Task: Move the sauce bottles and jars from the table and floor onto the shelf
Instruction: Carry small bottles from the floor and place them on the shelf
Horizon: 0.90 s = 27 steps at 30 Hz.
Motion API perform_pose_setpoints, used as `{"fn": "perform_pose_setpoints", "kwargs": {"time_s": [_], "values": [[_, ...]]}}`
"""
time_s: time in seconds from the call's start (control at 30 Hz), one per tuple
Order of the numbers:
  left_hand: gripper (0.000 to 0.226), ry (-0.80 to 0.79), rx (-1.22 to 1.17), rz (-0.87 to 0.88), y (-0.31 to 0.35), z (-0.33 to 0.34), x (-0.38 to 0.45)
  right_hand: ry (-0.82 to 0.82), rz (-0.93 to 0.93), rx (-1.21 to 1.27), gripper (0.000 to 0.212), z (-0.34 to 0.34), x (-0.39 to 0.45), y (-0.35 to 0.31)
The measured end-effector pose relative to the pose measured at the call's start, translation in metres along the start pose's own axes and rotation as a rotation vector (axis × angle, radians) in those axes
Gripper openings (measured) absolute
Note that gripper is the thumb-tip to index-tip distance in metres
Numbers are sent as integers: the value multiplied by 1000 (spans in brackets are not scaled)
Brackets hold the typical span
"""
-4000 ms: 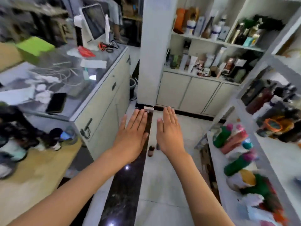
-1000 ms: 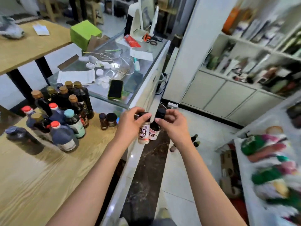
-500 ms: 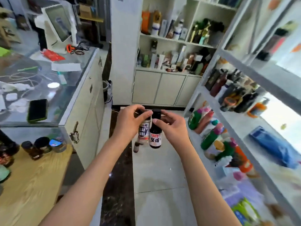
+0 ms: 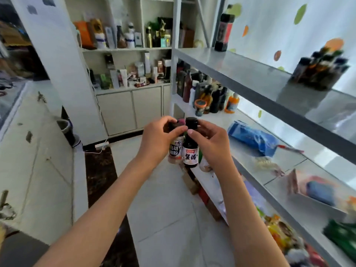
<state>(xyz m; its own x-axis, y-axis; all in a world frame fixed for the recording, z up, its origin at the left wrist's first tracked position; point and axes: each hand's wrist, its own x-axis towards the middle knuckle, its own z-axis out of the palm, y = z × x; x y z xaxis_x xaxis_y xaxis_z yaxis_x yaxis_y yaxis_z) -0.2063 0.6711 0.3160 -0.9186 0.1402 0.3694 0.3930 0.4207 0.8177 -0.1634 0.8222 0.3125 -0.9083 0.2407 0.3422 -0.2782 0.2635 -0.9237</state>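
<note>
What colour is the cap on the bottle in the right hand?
Black, on the dark bottle held by the right hand; head view.

**Bare arms, bare hands**

Two forearms come up from the bottom edge of the view, both bare as far as they show; no sleeve reaches into the picture. The left hand (image 4: 159,139) and right hand (image 4: 209,143) wear no gloves, rings, watch or bands. Fingernails are short and plain, one pale nail showing clearly on the right thumb (image 4: 190,131).
</note>
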Motion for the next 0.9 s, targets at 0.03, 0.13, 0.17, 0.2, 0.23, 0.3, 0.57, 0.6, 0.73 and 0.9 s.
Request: {"fn": "perform_pose_setpoints", "kwargs": {"time_s": [0.03, 0.13, 0.17, 0.2, 0.23, 0.3, 0.57, 0.6, 0.73, 0.9], "values": [[21, 1, -8, 16, 8, 12, 5, 12, -11, -10, 27, -13, 4, 3], [29, 2, -39, 45, 30, 52, 23, 33, -38, -14, 30, -57, 21, 9], [31, -4, -41, 56, 37, 64, 29, 45, -46, -19, 30, -71, 27, 11], [32, -12, -42, 71, 43, 73, 33, 58, -51, -25, 30, -81, 31, 13], [31, -24, -43, 89, 53, 86, 40, 73, -65, -35, 30, -98, 38, 14], [30, -35, -55, 111, 66, 103, 52, 79, -89, -54, 31, -117, 48, 14], [29, -97, -199, 193, 125, 178, 112, 248, -128, -157, 26, -202, 103, 13], [30, -105, -203, 210, 130, 186, 121, 276, -129, -157, 27, -211, 110, 13], [29, -147, -268, 264, 146, 225, 164, 394, -138, -206, 29, -240, 142, 21], [23, -251, -352, 349, 154, 281, 222, 511, -133, -327, 23, -275, 181, 39]]}}
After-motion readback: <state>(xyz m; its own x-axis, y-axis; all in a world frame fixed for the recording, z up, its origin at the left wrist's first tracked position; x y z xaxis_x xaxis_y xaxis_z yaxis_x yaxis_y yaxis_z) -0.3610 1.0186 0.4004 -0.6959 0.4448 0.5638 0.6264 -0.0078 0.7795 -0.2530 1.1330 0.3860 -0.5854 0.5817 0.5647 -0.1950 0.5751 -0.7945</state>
